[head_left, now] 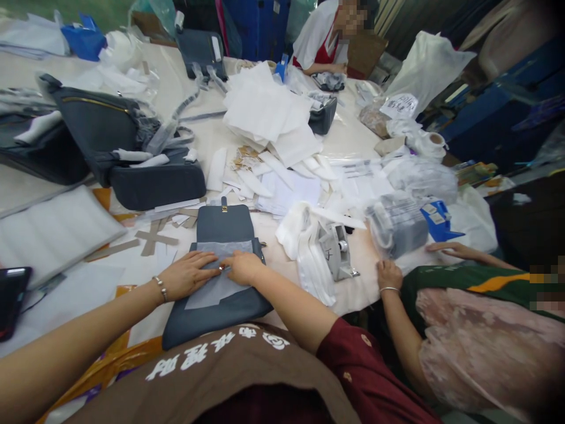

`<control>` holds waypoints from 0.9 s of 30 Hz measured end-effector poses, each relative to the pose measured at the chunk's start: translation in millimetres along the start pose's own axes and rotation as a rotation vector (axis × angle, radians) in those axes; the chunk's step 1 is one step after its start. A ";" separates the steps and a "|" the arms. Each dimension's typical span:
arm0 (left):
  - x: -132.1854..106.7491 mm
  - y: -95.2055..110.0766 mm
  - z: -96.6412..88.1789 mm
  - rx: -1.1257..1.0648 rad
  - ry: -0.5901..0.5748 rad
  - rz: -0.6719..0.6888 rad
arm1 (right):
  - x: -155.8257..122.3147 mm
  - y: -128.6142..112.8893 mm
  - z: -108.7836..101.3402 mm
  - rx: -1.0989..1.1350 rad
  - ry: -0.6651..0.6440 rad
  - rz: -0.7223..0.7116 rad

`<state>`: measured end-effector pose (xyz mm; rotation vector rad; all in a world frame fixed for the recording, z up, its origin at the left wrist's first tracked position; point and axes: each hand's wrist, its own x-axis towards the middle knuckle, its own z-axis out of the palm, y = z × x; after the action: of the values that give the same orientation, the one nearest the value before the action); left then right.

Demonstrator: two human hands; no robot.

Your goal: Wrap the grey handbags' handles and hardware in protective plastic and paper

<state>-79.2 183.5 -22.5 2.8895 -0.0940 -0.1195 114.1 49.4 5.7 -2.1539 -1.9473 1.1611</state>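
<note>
A dark blue-grey handbag [212,315] lies in front of me with its flap [224,224] folded away and a small gold clasp at the flap's far edge. A thin white tissue sheet [233,250] covers the bag's middle. My left hand [190,274] lies flat on the tissue, fingers stretched toward the right. Beside it, my right hand [242,268] has its fingers bent and drawn together on the sheet, the fingertips of both hands nearly meeting. What sits under the tissue is hidden.
A tape dispenser [338,250] and white foam strips [309,253] stand to the right. A co-worker's hand [389,275] is near a wrapped bag [395,224]. Paper sheets [269,106] are piled ahead; more dark bags [156,182] stand left. A phone [12,300] lies far left.
</note>
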 end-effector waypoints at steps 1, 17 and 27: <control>0.0 0.0 0.2 -0.004 0.003 0.000 | -0.9 -0.1 0.0 -0.016 -0.006 -0.011; -2.6 0.9 3.9 -0.026 0.013 -0.013 | -5.1 2.3 5.1 -0.042 0.067 0.005; 26.6 -6.5 -25.9 -0.220 -0.052 -0.076 | -9.5 1.2 6.3 -0.022 0.091 0.029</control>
<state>-50.1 194.1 -1.0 2.6715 0.0185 -0.2059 112.2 38.1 5.4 -2.2106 -1.9072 1.0304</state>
